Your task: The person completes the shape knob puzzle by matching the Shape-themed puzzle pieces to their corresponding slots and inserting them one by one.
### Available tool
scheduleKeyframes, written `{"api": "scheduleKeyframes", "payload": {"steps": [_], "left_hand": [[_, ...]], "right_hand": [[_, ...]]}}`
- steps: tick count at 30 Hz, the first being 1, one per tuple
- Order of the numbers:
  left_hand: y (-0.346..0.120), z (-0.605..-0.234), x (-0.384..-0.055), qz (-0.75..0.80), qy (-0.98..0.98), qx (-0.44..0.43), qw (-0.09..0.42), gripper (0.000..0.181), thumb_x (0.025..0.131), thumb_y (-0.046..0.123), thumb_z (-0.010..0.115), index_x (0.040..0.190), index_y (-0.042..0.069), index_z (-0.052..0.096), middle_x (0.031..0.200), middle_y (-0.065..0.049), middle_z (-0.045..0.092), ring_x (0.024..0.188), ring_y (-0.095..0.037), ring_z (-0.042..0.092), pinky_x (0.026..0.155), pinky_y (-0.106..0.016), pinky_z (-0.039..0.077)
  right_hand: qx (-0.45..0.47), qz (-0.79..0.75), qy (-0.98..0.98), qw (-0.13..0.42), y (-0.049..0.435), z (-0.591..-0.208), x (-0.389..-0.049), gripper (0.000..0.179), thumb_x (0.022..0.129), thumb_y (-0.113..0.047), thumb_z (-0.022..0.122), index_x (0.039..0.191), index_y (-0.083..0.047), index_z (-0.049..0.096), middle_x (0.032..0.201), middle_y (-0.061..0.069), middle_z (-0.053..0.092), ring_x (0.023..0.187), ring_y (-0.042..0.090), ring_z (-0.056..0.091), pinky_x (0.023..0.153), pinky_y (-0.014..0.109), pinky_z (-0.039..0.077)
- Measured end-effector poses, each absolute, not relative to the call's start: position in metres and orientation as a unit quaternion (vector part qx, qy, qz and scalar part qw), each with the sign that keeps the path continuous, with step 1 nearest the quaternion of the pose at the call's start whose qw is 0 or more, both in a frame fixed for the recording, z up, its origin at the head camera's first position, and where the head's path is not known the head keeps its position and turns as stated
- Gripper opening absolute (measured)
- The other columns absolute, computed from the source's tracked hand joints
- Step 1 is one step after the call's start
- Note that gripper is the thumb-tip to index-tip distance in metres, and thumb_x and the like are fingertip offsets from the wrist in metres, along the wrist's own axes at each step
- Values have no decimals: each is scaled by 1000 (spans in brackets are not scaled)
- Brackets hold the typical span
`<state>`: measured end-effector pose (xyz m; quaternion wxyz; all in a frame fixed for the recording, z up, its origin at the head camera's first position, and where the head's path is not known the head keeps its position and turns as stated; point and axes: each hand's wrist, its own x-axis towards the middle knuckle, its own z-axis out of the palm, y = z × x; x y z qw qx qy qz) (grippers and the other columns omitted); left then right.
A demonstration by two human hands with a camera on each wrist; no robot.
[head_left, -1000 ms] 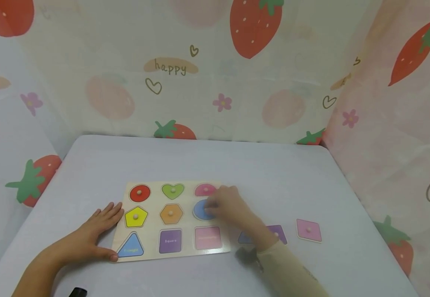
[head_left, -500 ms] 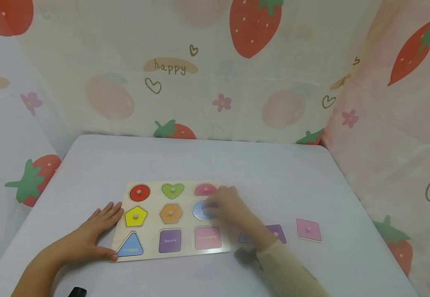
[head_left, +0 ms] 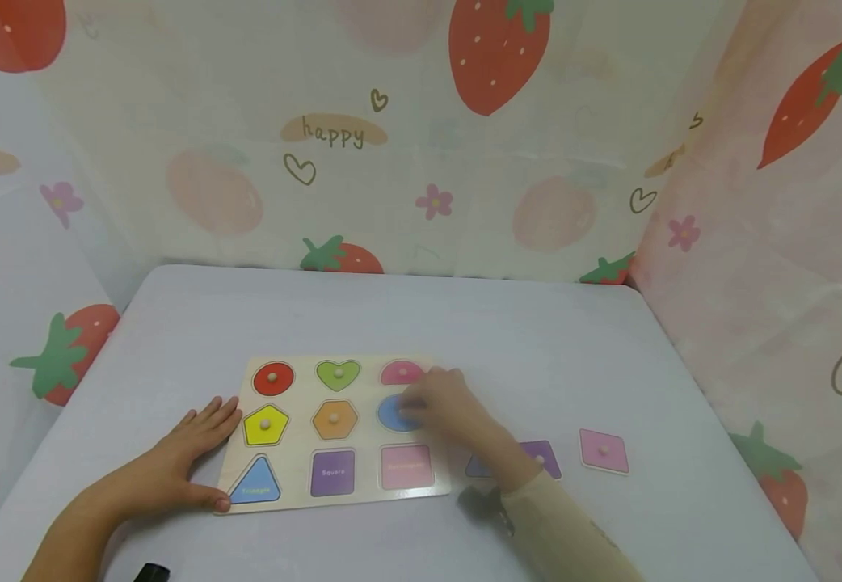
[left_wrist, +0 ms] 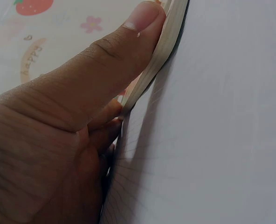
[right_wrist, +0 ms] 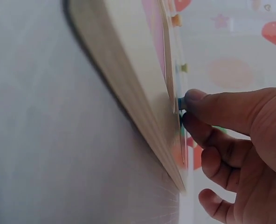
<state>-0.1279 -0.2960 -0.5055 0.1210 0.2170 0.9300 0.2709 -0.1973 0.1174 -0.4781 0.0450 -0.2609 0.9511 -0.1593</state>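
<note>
Right hand pinches the blue oval; if wide-spread left hand slackens, the board between could slide

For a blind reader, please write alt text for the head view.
The right hand pinches a rounded blue piece on a shape puzzle board; the left hand touches the board's left edge. To the right, a pink piece and a purple piece lie on the table.
</note>
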Motion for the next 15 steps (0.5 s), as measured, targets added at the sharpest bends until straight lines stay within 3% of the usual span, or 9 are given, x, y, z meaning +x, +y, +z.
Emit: {"api": "scheduleKeyframes", "payload": {"steps": [7,11,15], "left_hand": [[-299,-501,-125,276,927,224,119,124,66,70,82,161,8,31,170,-16,21,157,-42,9,112,-5,-18],[-299,-502,-125,276,927,223,121,123,67,69,82,161,9,31,170,-15,22,157,-42,9,112,-4,-17],[-297,-503,-126,274,928,221,120,124,67,71,81,161,9,31,170,-15,21,157,-41,9,115,-8,-17]], "right_hand": [[-287,-175,940,49,121,-479,-206,9,94,-28,76,101,-26,81,82,-19,67,83,11,52,89,37,44],[-274,-213,936,56,127,-468,-204,15,91,-27,79,106,-22,81,92,-17,72,90,9,58,91,32,50],[-270,-219,937,40,139,-449,-196,17,91,-21,79,108,-20,81,101,-9,75,100,13,62,98,36,50]]}}
